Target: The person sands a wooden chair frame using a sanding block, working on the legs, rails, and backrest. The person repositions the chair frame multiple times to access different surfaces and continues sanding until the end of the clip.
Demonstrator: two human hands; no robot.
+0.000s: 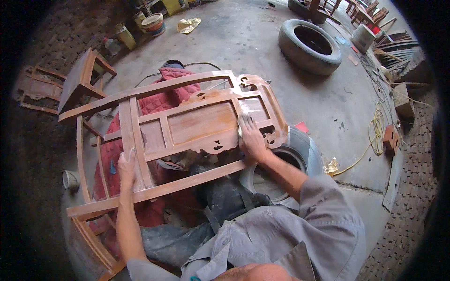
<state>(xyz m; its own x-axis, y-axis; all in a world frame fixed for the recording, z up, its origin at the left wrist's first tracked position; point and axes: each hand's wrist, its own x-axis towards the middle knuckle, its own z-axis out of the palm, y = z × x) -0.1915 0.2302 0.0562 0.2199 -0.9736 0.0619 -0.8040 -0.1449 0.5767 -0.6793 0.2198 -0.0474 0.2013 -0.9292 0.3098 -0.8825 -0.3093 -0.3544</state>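
Note:
A bare wooden chair (pixel 202 125) lies tipped in front of me, its carved backrest turned up, with pale dust on the wood. My left hand (pixel 126 165) is wrapped round the slat (pixel 135 126) at the lower end of the backrest. At the right part of the panel, my right hand (pixel 251 136) presses a small pale piece of sandpaper (pixel 240 129) against the upright beside the central panel. Most of that sandpaper is hidden under the fingers.
Red quilted cloth (pixel 154 104) lies under the chair. One tyre (pixel 300 154) is beside my right forearm, another (pixel 310 47) farther off. More wooden furniture (pixel 77 84) stands at left. A yellow cord (pixel 375 129), brick (pixel 391 139) and bucket (pixel 153 24) are on the concrete floor.

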